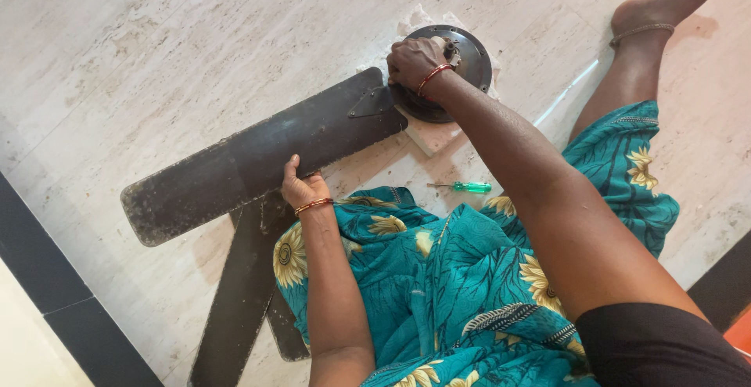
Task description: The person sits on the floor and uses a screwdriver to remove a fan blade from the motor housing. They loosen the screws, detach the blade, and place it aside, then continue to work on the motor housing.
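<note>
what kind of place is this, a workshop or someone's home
Probably a home floor, not a workshop. The person sits on a pale marble-like tiled floor with a dark border, with dark fan blades, a round fan motor and a green screwdriver lying on it.

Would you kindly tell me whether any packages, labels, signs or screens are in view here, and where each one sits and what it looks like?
None are in view.
On the pale marble floor lie only dark fan blades, a round dark motor hub and a green-handled screwdriver.
The left hand rests on a blade; the right hand is on the hub.
</note>
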